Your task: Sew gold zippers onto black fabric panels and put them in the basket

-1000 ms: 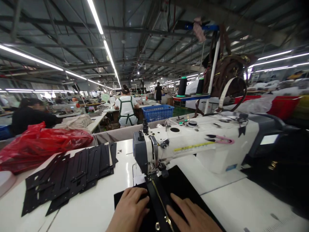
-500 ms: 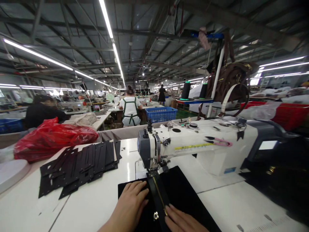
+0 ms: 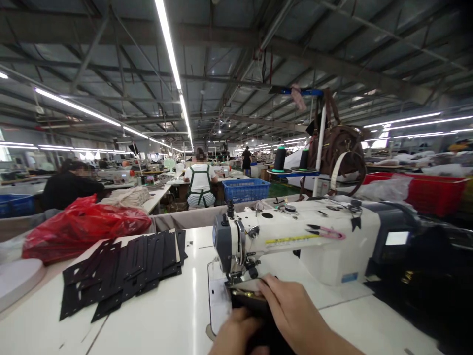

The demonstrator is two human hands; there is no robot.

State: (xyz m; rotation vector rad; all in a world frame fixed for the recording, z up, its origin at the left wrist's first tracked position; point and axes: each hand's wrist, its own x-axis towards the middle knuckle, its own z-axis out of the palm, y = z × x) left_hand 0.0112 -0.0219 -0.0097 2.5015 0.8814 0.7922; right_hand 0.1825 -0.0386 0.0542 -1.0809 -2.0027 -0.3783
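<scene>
A black fabric piece (image 3: 271, 329) with a gold zipper (image 3: 247, 294) is bunched up in front of the sewing machine (image 3: 277, 241), its far end close under the presser foot (image 3: 233, 280). My right hand (image 3: 295, 308) pinches its upper edge by the zipper, where a greyish underside shows. Lower down, my left hand (image 3: 236, 333) is slightly blurred, its fingers curled on the same fabric and its thumb partly visible. Much of the fabric is hidden behind both hands.
Flat black cut pieces (image 3: 125, 271) with slots overlap on the white table (image 3: 166, 315) at left, before a red plastic bag (image 3: 84, 229). Pink-handled thread snips (image 3: 327, 231) lie on the machine arm. Dark material (image 3: 424, 291) is heaped at right. Other people sit farther back.
The fabric, flat under both hands before, is now lifted and folded up. My right hand has moved up toward the presser foot; my left has drawn back down and right. The view has tilted up.
</scene>
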